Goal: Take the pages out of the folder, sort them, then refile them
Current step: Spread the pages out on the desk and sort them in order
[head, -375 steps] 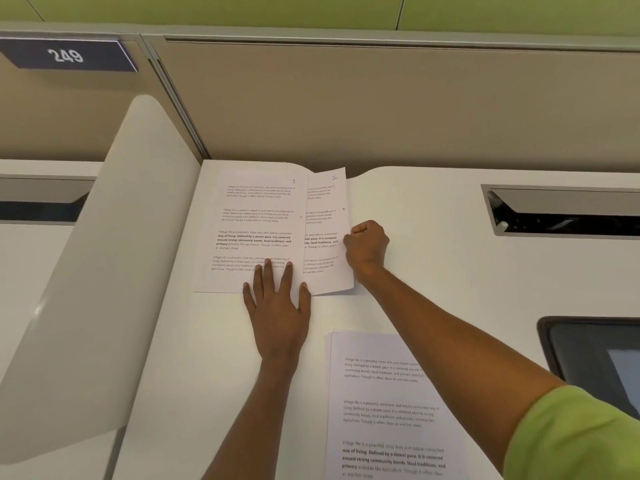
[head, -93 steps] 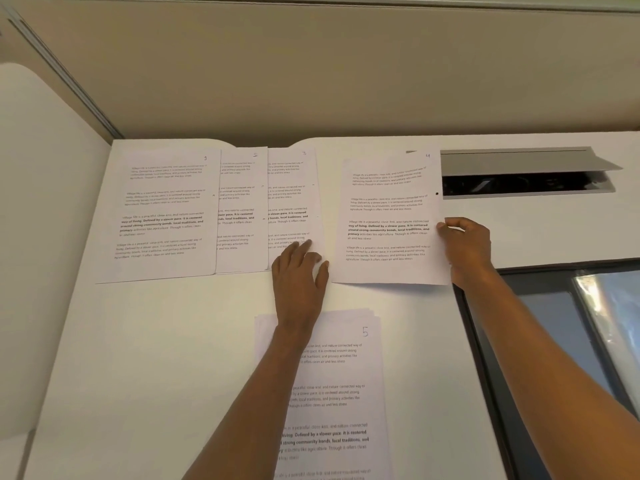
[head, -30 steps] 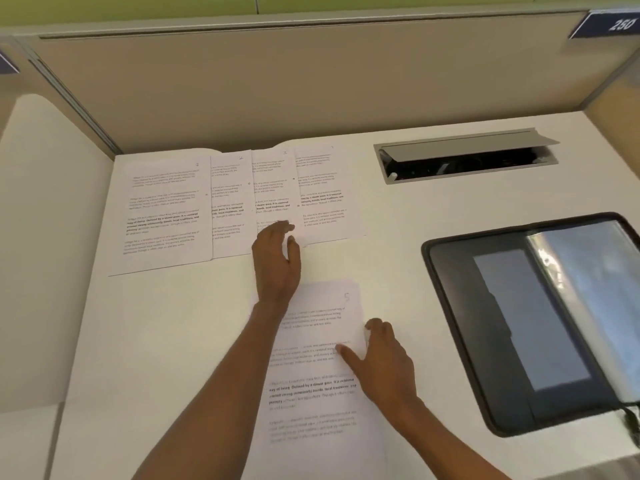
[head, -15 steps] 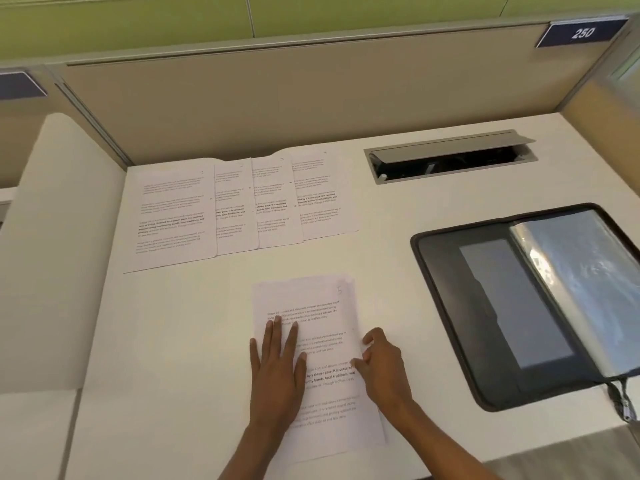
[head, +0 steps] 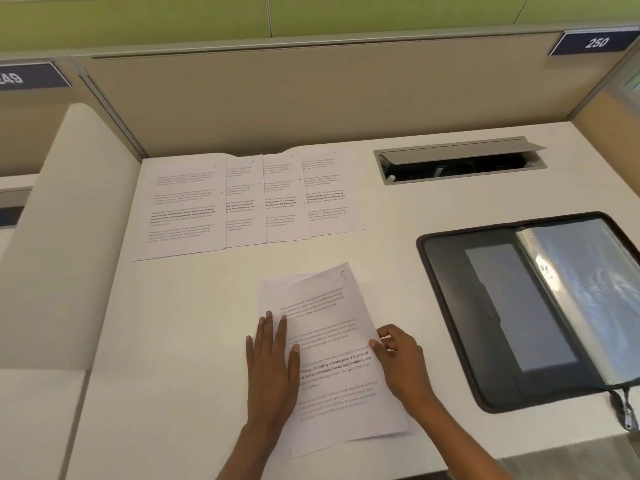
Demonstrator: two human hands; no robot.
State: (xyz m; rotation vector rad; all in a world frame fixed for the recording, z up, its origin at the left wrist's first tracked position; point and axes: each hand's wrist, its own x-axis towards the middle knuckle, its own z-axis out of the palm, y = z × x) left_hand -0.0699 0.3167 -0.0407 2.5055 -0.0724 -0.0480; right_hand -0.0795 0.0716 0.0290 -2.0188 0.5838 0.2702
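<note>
Four pages (head: 249,202) lie in an overlapping row at the back of the desk (head: 173,323), just in front of the partition (head: 311,98). The leftmost is on top and shows in full; each of the others shows only a strip at its right side.

Nearer the front edge lies a stack (head: 277,292) of more printed sheets. Its top sheet (head: 332,341), hand-marked 5 at the upper right corner, is turned a little clockwise, so the sheets under it show at the upper left.

The left hand (head: 273,368) lies flat with fingers straight, pressing on the stack's left side. The right hand (head: 401,362) has its fingers curled and pinches the top sheet's right edge between thumb and fingers.

At the right the black folder (head: 485,306) lies open, well apart from the stack. Its clear sleeves (head: 588,289) are fanned over the right half, and a zip pull (head: 623,407) hangs off the desk edge.

Behind the folder a cable slot (head: 457,161) is set in the desk with its lid raised. Plates reading 250 (head: 594,43) and 249 (head: 31,77) sit on the partitions.
</note>
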